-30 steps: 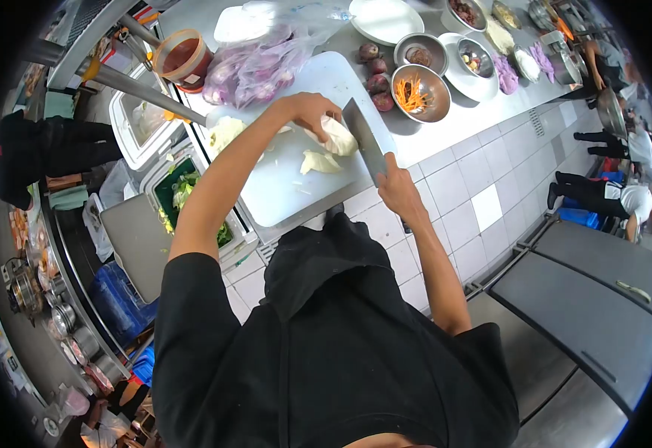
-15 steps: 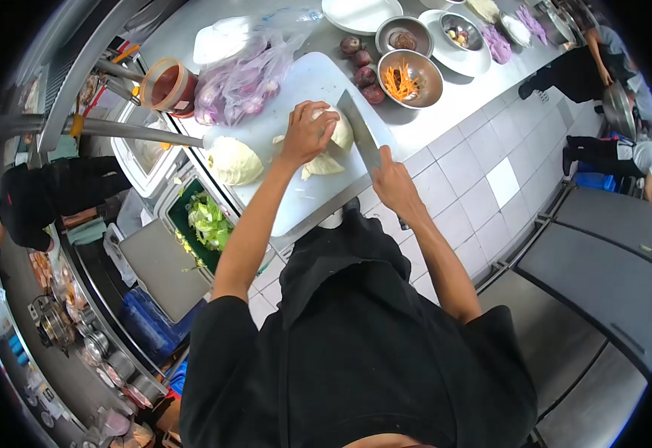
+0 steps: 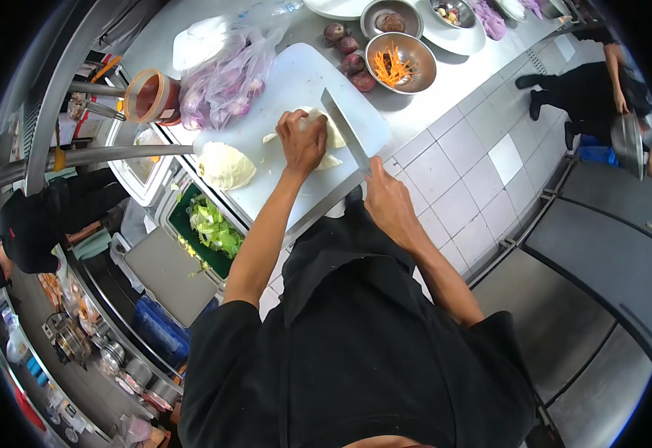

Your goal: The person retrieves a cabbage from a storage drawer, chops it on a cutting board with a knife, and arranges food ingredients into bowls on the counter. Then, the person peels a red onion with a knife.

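In the head view, your left hand (image 3: pixel 302 140), more tightly curled than half a second ago, is clamped over the cabbage piece (image 3: pixel 334 135) on the upper-centre cutting board (image 3: pixel 300 69), seemingly bracing it beside the knife (image 3: pixel 347 133) (your right hand (image 3: pixel 386 196) grips that).

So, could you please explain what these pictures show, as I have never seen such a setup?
There is no robot here: a person works bare-handed. Every picture comes from one camera worn on that person's head, looking forward and down. The right grip holds a cleaver; the left grip curls over a cut cabbage piece beside the blade. Beneath is a white cutting board, with a larger cabbage portion near its left edge. Beyond, on the counter, are a metal bowl of carrot strips and a clear plastic bag.
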`<state>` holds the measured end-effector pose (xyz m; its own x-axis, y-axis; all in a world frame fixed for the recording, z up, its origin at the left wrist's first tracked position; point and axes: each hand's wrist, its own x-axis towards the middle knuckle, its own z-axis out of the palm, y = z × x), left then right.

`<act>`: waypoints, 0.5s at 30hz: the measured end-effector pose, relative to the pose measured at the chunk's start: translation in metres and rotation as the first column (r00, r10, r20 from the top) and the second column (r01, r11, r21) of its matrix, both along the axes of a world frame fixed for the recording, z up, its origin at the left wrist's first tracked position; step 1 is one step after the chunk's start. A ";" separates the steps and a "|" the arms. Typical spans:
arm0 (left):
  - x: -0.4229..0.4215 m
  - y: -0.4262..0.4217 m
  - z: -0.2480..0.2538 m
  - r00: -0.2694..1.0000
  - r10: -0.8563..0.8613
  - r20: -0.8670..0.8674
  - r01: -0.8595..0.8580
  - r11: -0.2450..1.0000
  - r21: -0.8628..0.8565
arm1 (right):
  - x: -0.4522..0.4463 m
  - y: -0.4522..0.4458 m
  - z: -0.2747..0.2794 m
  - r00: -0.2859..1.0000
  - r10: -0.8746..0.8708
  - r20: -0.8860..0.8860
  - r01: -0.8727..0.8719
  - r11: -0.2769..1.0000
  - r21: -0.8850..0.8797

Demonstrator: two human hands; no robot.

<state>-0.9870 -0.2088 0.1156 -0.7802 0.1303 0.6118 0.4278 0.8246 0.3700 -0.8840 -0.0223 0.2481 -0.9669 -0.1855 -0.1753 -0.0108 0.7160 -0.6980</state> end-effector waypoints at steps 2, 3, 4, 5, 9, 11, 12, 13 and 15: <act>-0.001 0.000 0.000 1.000 -0.008 0.000 0.008 1.000 -0.020 | 0.003 -0.001 -0.002 1.000 -0.013 0.011 0.013 1.000 0.015; -0.003 0.000 0.000 1.000 -0.011 -0.003 0.011 0.999 -0.035 | 0.004 -0.002 -0.003 1.000 -0.012 0.004 0.012 0.999 0.029; -0.003 0.001 0.004 1.000 -0.015 -0.004 0.014 0.999 -0.050 | 0.007 -0.002 -0.004 1.000 -0.012 0.000 0.012 0.999 0.043; -0.002 0.001 0.007 1.000 -0.012 0.003 0.013 0.999 -0.047 | 0.009 -0.003 -0.003 1.000 -0.010 0.006 0.010 0.999 0.045; -0.002 0.000 0.013 0.998 -0.041 0.038 0.043 0.997 -0.071 | 0.013 -0.004 0.003 0.997 -0.011 0.076 0.007 0.998 0.060; -0.004 -0.001 0.010 0.999 -0.045 0.029 0.047 0.997 -0.064 | 0.011 -0.004 0.004 0.993 -0.009 0.120 0.000 0.997 0.076; -0.005 -0.002 0.008 0.999 -0.048 0.019 0.049 0.997 -0.057 | 0.010 -0.004 0.002 0.995 0.008 0.095 -0.015 0.997 0.071; -0.003 -0.003 0.005 0.998 -0.053 0.016 0.053 0.997 -0.049 | 0.011 -0.005 0.001 0.997 0.025 0.077 -0.030 0.997 0.066; -0.005 -0.001 0.000 0.999 -0.048 0.019 0.048 0.998 -0.032 | 0.007 -0.006 -0.004 0.997 0.036 0.068 -0.041 0.996 0.074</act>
